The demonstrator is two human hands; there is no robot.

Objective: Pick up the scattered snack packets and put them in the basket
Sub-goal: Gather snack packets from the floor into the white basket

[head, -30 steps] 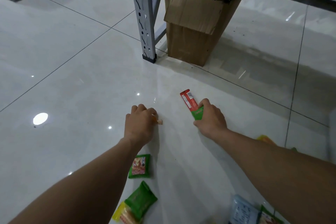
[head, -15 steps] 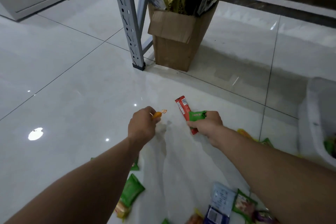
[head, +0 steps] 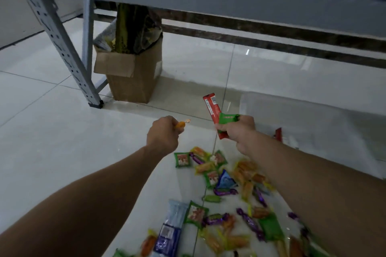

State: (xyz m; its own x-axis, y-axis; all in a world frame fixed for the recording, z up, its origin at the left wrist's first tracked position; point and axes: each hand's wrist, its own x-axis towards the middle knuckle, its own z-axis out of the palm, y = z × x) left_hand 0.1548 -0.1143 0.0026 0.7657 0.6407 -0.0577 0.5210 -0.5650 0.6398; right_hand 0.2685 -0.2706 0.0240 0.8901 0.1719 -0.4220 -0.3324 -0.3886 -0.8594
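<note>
Slippage is risked mid-frame: a long red foil packet [head: 212, 108] and small green packet [head: 229, 118] are clutched together in the right hand [head: 240, 132], a tiny orange sweet [head: 180, 125] pinched in the left hand [head: 164, 136].

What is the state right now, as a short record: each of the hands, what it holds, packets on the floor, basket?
left hand: pinches a small orange sweet
right hand: grips a long red packet and a green packet together
floor packets: many, scattered loose
basket: not in view
nearby: cardboard box beside a grey rack leg
</note>
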